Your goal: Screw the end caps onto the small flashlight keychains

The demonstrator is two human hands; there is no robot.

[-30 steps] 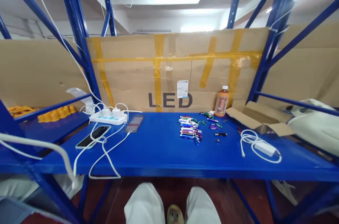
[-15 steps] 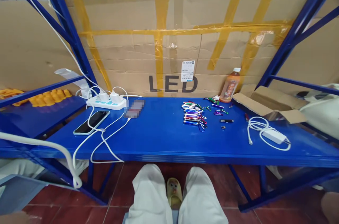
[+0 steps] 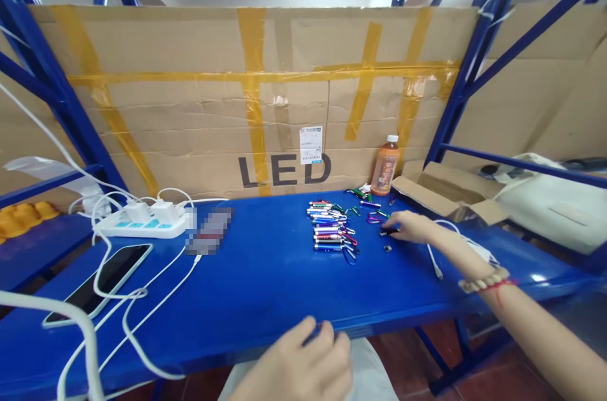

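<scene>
My right hand (image 3: 408,226) reaches in from the right, its fingertips closed on a short black penlight-like tube (image 3: 388,231) at table level. Just in front of that tube lies a tiny dark metal piece (image 3: 387,248). Left of the hand, several shiny colored penlights (image 3: 327,230) with carabiner clips lie in a stacked row. Loose carabiners (image 3: 377,216) and a purple penlight (image 3: 370,203) rest behind my fingers. My left hand (image 3: 308,360), slightly blurred, hovers at the table's front edge above my lap, fingers loosely bent and apart, holding nothing.
An orange drink bottle (image 3: 386,166) stands at the back, beside an open cardboard box (image 3: 427,189). A white charger cable (image 3: 434,262) lies right. At left are a power strip (image 3: 142,224), a phone (image 3: 102,281) and looping white cables. A cardboard panel (image 3: 199,123) closes the back.
Both hands have come into view. The right has reached out to the black tube and taken hold of it; the left has risen to the front edge. The camera view has shifted closer and rightward.
</scene>
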